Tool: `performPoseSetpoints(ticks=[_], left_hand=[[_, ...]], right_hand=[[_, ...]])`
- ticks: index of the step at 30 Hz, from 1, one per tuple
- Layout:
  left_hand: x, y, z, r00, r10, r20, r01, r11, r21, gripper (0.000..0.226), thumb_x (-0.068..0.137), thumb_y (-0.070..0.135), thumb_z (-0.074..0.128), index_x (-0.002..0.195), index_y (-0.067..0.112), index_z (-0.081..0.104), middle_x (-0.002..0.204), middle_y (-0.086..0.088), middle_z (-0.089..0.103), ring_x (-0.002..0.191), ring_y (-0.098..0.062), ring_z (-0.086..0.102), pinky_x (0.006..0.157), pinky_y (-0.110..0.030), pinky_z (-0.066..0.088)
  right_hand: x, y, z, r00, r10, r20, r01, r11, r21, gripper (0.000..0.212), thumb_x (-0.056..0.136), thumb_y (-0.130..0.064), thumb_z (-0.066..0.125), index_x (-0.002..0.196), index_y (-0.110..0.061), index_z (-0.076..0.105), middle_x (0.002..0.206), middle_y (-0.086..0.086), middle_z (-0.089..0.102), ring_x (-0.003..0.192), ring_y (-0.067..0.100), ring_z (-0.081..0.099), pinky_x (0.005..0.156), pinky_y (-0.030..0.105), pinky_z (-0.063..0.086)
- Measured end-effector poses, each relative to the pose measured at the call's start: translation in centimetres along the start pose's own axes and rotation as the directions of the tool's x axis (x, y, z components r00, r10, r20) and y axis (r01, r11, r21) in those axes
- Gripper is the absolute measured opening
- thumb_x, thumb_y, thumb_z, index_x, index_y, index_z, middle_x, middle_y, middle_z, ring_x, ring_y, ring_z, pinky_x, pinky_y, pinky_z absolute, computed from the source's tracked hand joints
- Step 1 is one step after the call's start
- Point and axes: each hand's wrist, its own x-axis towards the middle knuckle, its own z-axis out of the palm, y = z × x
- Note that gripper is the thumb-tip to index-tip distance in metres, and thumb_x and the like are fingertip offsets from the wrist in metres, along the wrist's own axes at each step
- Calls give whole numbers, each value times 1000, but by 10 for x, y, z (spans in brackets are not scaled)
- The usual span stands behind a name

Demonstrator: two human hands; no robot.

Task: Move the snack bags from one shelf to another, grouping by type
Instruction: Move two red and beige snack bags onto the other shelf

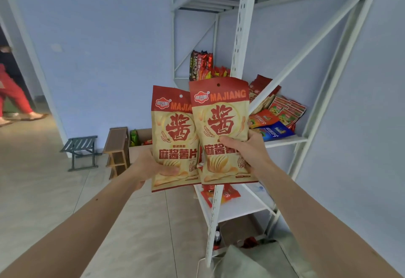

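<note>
I hold two identical cream-and-red MAJIANG chip bags upright in front of a white metal shelf rack (241,36). My left hand (151,166) grips the left chip bag (173,137) at its lower edge. My right hand (247,152) grips the right chip bag (221,124), which overlaps the left one. The middle shelf (285,140) carries upright dark-red snack packs (200,65) at the back and a heap of red, green and blue bags (276,117) at the right. Red packets (219,194) lie on the lower shelf (241,209).
A small dark folding stool (80,151) and a brown wooden rack (117,150) stand on the tiled floor at the left, beside a cardboard box (140,139). A person in red clothes (13,95) walks through the doorway at far left. A grey-green cloth (252,262) lies below.
</note>
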Motion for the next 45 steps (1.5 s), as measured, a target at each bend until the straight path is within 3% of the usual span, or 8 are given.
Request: performPoseSetpoints(ticks=[15,20,22,27,30,35,40,45], left_hand=[[243,19,-129,986,65,156,-76,995,61,57,48,8,92,101,19,72,97,1,78,91,-15,73,86,-41,58],[323,29,-142,966,79,248,-76,997,-21,44,64,-15,79,100,9,69,74,6,77,66,-6,73,50,-19,55],[362,28,-145,955,78,286,-78,997,-11,46,63,-14,81,102,7,70,79,4,78,70,-8,74,55,-22,58],[466,24,-141,913,96,396,-147,984,101,69,46,13,98,109,16,71,106,-2,76,102,-21,71,94,-49,54],[515,29,-125,902,92,421,-156,981,119,80,33,25,100,107,15,72,104,-2,77,99,-20,72,91,-46,55],[589,54,-90,859,95,504,-167,981,100,56,56,2,91,107,11,72,101,-2,77,95,-18,73,86,-39,57],[673,73,-56,833,118,541,-185,980,71,50,56,-1,90,100,15,74,95,3,78,91,-11,73,82,-30,57],[757,82,-15,765,134,630,-221,973,61,59,55,-2,91,108,16,71,99,3,77,93,-9,72,83,-29,56]], right_hand=[[205,36,122,990,14,-142,-4,997,74,44,72,-10,87,113,-10,70,102,9,79,94,28,76,87,53,59],[261,36,140,969,19,-247,1,997,82,41,75,-7,84,114,-8,69,101,8,79,91,26,77,83,46,62],[285,40,139,956,24,-294,0,997,84,41,75,-6,84,113,-8,69,101,8,79,90,25,77,80,44,62],[348,52,127,915,9,-404,30,995,91,27,77,-5,83,98,-14,69,95,7,79,83,22,78,70,36,64],[385,57,113,883,2,-470,52,994,100,28,76,-6,84,99,-13,68,97,8,79,86,24,77,74,40,63],[448,56,81,807,23,-591,66,990,128,42,73,-7,86,109,-9,64,92,5,79,81,20,78,64,32,62],[499,51,44,715,18,-699,63,994,89,37,75,-10,85,107,-9,67,96,7,78,72,17,77,52,26,59],[547,60,7,592,1,-806,30,999,24,34,74,-14,86,102,-10,67,97,8,78,81,25,77,62,34,62]])
